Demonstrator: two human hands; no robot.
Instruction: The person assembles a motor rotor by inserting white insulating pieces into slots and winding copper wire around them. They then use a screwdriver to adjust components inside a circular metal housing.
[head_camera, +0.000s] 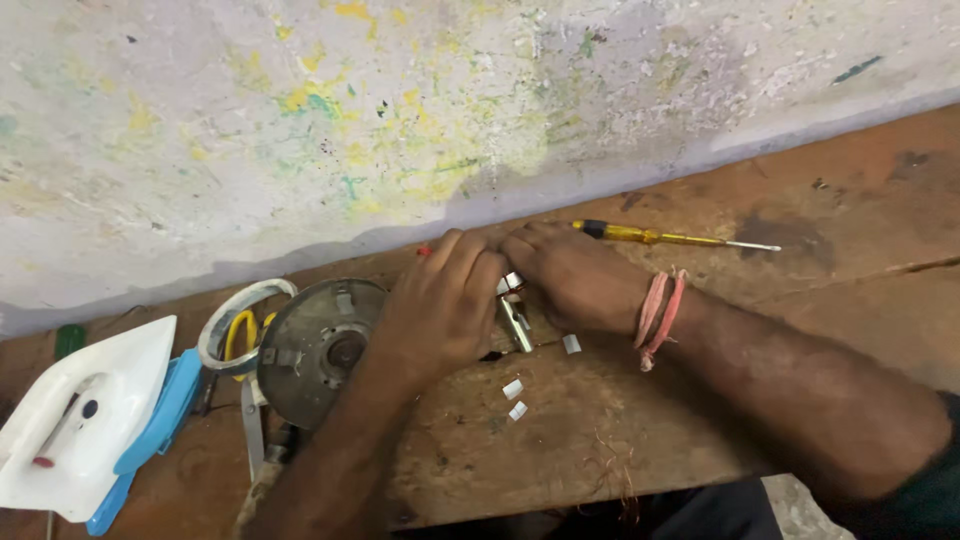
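My left hand (440, 305) and my right hand (570, 275) meet over a small shiny metal part (514, 312) on the wooden bench (640, 410), near the wall. Both sets of fingers curl around the part, and most of it is hidden under them. A red bit (424, 251) pokes out just past my left fingers. My right wrist wears pink thread bands (658, 315). A round grey metal disc (318, 345) with a centre hub lies right beside my left hand.
A yellow-handled screwdriver (660, 238) lies by the wall beyond my right hand. Small white tape pieces (514, 398) lie on the bench. At left are a white and blue clothes iron (90, 420), a tape roll (235, 315) and yellow-handled scissors (240, 335). Copper wire scraps (615, 475) sit near the front edge.
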